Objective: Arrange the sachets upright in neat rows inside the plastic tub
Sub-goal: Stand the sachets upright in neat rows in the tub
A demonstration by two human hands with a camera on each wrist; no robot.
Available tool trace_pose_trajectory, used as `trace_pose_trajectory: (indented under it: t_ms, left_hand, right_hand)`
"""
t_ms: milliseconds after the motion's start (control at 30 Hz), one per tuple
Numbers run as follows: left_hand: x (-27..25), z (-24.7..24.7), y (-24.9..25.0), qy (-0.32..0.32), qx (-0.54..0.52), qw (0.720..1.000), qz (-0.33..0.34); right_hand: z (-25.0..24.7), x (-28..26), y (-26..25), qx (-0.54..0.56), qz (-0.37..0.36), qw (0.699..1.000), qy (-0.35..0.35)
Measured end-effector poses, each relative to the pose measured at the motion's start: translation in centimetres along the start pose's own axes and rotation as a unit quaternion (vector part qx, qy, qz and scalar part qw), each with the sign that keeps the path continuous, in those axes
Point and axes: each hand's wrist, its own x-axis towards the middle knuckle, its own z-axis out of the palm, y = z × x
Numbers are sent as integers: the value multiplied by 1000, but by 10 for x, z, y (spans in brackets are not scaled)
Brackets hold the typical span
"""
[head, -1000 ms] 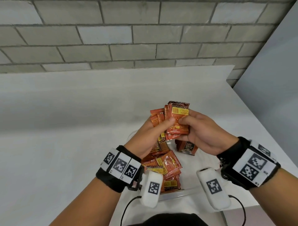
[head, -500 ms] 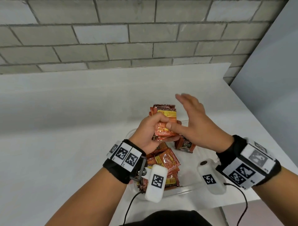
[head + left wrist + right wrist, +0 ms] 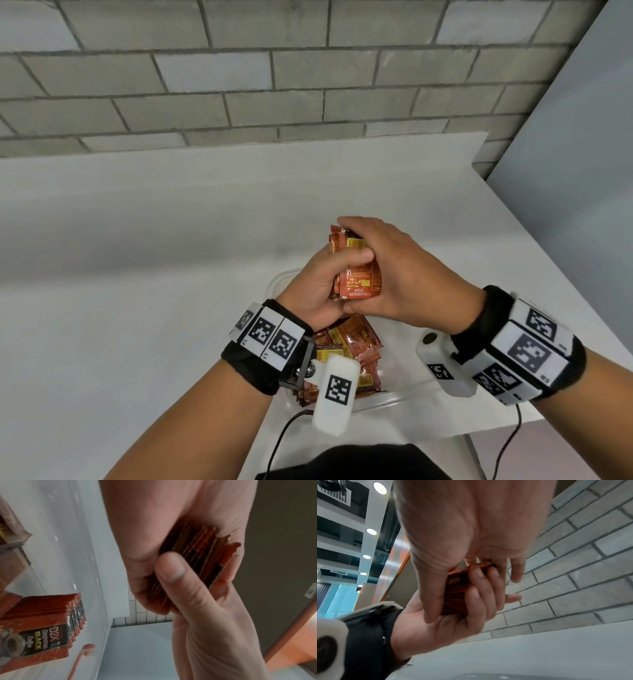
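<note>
My left hand [image 3: 325, 287] grips a stack of orange-red sachets [image 3: 359, 277] above the clear plastic tub [image 3: 380, 400], thumb across the stack's face. My right hand [image 3: 404, 274] clasps the same stack from the right, its fingers hooked over the far end and its thumb under the near end. The stack's serrated edges [image 3: 199, 561] show between both palms in the left wrist view. From the right wrist, left fingers [image 3: 476, 595] curl round the stack [image 3: 455, 592]. Loose sachets [image 3: 349, 342] lie in the tub's near left part. A short upright row of sachets [image 3: 42, 628] stands inside the tub.
The tub sits near the front right corner of a white table [image 3: 137, 274]. A grey brick wall [image 3: 274, 85] runs along the table's far edge and a pale panel [image 3: 565, 171] stands to the right. Cables hang from both wrist cameras at the table's front edge.
A second ago both hands pinched a fanned stack. Half a second ago the right hand lifted off, open. Now it has closed over the squared stack, which sits lower.
</note>
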Motion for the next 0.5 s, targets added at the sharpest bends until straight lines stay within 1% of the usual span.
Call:
trace_pose_trajectory:
  t_ms: [100,167,200,300,367,433,500]
  left_hand:
    - [-2,2,-1,26,-22,999,-13]
    - [-2,2,-1,60,-39,997,-24]
    - [-2,2,-1,65,-40,997,-28]
    - [-2,3,1,44,-44,997,-36]
    - [-2,0,3,32,-46,998,-38]
    - [-2,-6,4,12,-55,998,-30]
    - [0,-9,4,-5,-41,999,-24]
  right_hand:
    - [-4,2,-1,-39,10,999,-4]
    - [-5,2,1,-43,14,999,5]
    - [-5,2,2,-42,17,999,4]
    - [-4,0,3,-50,32,998,-12]
    - [-5,0,4,-37,38,999,-7]
    - [-6,1,6,9,46,999,11]
    - [-6,0,8,66,52,996,22]
